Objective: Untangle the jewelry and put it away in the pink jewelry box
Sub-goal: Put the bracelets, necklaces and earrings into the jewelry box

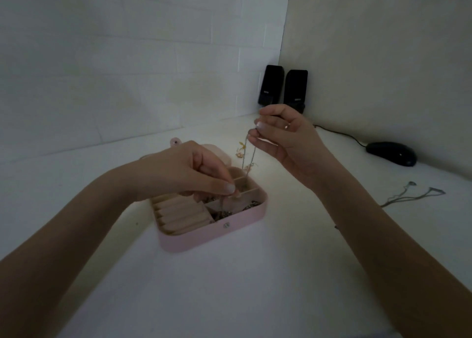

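Pink and rounded at its corners, the open jewelry box (214, 231) sits on a white tabletop (255, 286) directly beneath the left hand (189, 170), its pale padded ring rolls filling the left half and small divided compartments the right. A thin metallic chain (245, 158) runs between the hands: the right hand (283, 139), raised above and to the right of the box, pinches its upper end between thumb and curled fingers, while the left hand pinches the lower end just over a compartment holding dark, glittering pieces. More small gold-toned pieces (241, 149) lie on the tabletop behind the box. Well to the right, another tangle of fine chains (413, 193) lies loose. Two black speakers (283, 87) stand in the corner, a black mouse (390, 153) nearby.
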`<action>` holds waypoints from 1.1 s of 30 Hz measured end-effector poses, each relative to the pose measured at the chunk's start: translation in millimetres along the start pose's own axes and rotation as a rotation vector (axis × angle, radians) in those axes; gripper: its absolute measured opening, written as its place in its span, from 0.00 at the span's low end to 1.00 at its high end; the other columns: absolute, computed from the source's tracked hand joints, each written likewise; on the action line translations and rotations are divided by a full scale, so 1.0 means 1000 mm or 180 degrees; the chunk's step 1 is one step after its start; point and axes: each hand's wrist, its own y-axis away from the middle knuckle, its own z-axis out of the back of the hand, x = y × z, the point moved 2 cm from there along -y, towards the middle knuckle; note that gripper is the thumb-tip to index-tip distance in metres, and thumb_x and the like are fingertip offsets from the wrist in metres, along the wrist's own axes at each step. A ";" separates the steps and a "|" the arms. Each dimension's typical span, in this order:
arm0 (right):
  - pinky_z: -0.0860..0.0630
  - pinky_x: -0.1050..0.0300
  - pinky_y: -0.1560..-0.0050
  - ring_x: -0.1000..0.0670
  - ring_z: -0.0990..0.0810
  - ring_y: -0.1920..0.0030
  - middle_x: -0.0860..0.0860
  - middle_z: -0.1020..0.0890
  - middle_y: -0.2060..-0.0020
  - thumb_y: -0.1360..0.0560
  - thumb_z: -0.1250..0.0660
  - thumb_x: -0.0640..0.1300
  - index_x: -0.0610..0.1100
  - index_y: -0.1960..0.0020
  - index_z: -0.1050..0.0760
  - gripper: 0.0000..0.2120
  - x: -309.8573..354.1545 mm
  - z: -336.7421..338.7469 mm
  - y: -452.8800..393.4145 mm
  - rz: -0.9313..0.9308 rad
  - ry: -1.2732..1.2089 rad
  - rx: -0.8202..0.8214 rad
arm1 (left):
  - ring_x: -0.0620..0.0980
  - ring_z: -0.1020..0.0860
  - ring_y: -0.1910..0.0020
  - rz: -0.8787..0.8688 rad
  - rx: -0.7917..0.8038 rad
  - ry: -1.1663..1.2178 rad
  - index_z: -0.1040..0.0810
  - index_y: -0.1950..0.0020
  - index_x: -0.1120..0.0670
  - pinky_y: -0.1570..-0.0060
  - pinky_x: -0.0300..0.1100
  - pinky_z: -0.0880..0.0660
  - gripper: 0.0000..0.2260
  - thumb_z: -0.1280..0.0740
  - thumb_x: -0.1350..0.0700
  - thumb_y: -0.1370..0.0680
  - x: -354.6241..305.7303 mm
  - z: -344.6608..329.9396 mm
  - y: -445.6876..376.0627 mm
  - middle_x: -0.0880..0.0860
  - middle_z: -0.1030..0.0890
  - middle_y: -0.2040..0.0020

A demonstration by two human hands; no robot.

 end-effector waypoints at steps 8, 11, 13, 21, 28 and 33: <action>0.20 0.57 0.54 0.50 0.16 0.59 0.48 0.20 0.65 0.27 0.37 0.28 0.40 0.46 0.27 0.12 0.000 -0.017 0.008 -0.0164 -0.0103 0.0415 | 0.44 0.26 0.77 0.0074 -0.0530 -0.0402 0.15 0.61 0.52 0.68 0.32 0.28 0.05 0.27 0.52 0.31 0.009 0.003 -0.006 0.49 0.16 0.67; 0.20 0.59 0.54 0.50 0.17 0.59 0.49 0.20 0.65 0.27 0.37 0.29 0.41 0.46 0.27 0.13 0.001 -0.020 0.011 -0.0171 -0.0171 0.0554 | 0.46 0.24 0.76 0.0083 -0.0717 -0.0383 0.18 0.59 0.52 0.70 0.34 0.27 0.09 0.25 0.50 0.34 0.009 0.004 -0.007 0.50 0.16 0.61; 0.20 0.59 0.55 0.50 0.17 0.59 0.49 0.20 0.65 0.27 0.37 0.29 0.41 0.47 0.26 0.12 0.002 -0.023 0.012 -0.0163 -0.0200 0.0629 | 0.45 0.24 0.73 0.0183 -0.0492 -0.0429 0.20 0.57 0.51 0.71 0.34 0.27 0.11 0.23 0.51 0.36 0.009 0.001 -0.007 0.47 0.17 0.59; 0.20 0.59 0.55 0.51 0.17 0.60 0.49 0.21 0.65 0.27 0.37 0.30 0.41 0.49 0.26 0.10 0.004 -0.025 0.014 -0.0182 -0.0218 0.0685 | 0.40 0.21 0.63 0.0214 0.0592 -0.0899 0.15 0.60 0.48 0.59 0.32 0.28 0.01 0.26 0.53 0.30 0.016 0.000 -0.001 0.46 0.16 0.62; 0.20 0.59 0.56 0.51 0.17 0.60 0.48 0.21 0.64 0.28 0.36 0.31 0.41 0.49 0.25 0.10 0.004 -0.026 0.013 -0.0205 -0.0232 0.0676 | 0.43 0.20 0.61 0.0066 0.0624 -0.0875 0.15 0.59 0.47 0.58 0.33 0.26 0.05 0.26 0.57 0.29 0.017 0.002 0.000 0.46 0.16 0.61; 0.20 0.59 0.56 0.51 0.17 0.61 0.48 0.21 0.64 0.29 0.35 0.32 0.41 0.49 0.26 0.11 0.004 -0.026 0.014 -0.0212 -0.0247 0.0723 | 0.49 0.23 0.71 0.0049 -0.0156 -0.0684 0.16 0.61 0.49 0.69 0.31 0.28 0.01 0.26 0.55 0.30 0.014 0.004 -0.006 0.54 0.17 0.65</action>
